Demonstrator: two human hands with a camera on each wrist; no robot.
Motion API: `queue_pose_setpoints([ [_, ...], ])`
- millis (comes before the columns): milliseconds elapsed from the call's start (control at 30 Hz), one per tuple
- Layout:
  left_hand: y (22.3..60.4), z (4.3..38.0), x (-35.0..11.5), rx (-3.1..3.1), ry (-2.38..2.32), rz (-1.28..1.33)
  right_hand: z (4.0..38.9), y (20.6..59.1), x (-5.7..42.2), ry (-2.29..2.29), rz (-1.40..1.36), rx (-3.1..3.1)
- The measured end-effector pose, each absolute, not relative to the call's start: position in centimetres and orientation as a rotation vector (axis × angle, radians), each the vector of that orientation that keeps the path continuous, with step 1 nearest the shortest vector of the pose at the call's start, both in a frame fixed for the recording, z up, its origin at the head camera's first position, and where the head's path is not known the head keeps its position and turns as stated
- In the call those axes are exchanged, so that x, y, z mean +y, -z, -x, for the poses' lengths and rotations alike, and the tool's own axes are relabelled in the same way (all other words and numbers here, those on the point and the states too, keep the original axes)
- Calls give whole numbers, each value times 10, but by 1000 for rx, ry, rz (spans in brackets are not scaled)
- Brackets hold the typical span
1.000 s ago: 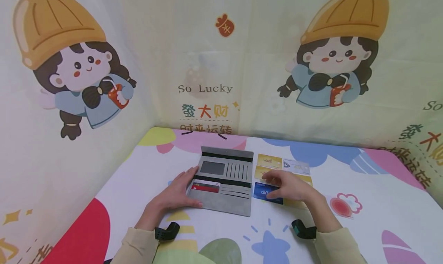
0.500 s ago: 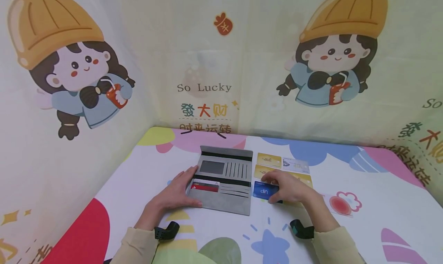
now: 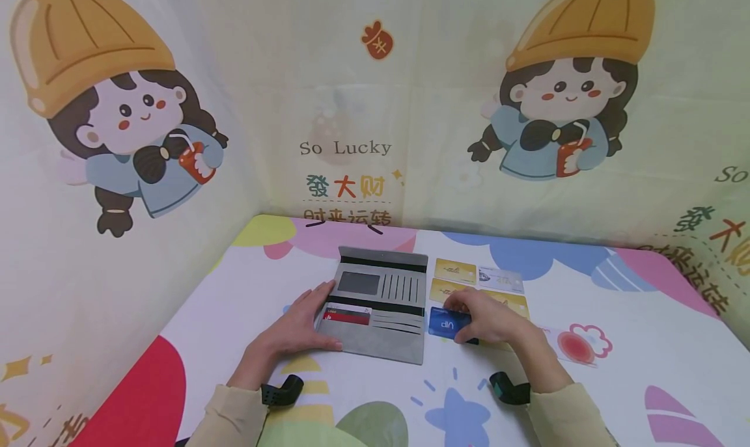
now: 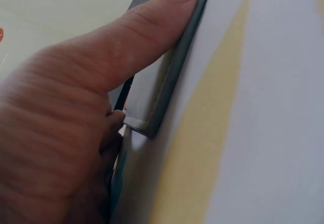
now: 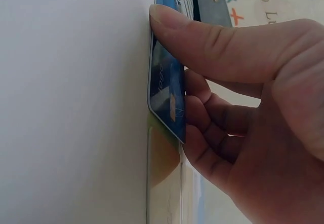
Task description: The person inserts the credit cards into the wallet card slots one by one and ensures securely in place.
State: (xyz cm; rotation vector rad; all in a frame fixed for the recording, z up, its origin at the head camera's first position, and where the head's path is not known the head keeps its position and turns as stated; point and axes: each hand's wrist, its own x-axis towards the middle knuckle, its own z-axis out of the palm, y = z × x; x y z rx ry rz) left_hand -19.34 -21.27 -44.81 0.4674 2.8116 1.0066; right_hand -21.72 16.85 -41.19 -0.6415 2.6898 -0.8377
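A grey wallet (image 3: 381,346) lies unfolded on the table in the head view, with a red and white card (image 3: 347,316) in a slot at its left. My left hand (image 3: 301,326) rests at the wallet's left side, the thumb along its front edge and the fingers stretched along the left edge. My right hand (image 3: 492,315) pinches a blue VIP card (image 3: 445,323) between the thumb at its front edge and the fingertips at its far edge. In the right wrist view the blue card (image 5: 167,87) overlaps a gold card beside it.
Gold cards (image 3: 456,271) and a silver card (image 3: 500,280) lie in rows right of the wallet, some partly under my right hand. A pale card with a red disc (image 3: 577,347) lies farther right. A patterned cloth wall (image 3: 351,95) rises behind the table.
My right thumb has moved from the top of the blue card to its front edge, and the hand now pinches it. The left hand and the wallet stay in place.
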Motion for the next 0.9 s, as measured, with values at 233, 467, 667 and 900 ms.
queue_pose_setpoints([
  [233, 449, 194, -213, 2811, -1006, -463, 217, 413, 169, 863, 662, 2691],
  [467, 448, 194, -213, 2811, -1006, -463, 216, 412, 170, 890, 650, 2704],
  [667, 448, 194, -213, 2814, -1000, -461, 217, 411, 172, 898, 618, 2713],
  [900, 449, 195, -214, 2819, -1001, -482, 218, 408, 176, 917, 667, 2701],
])
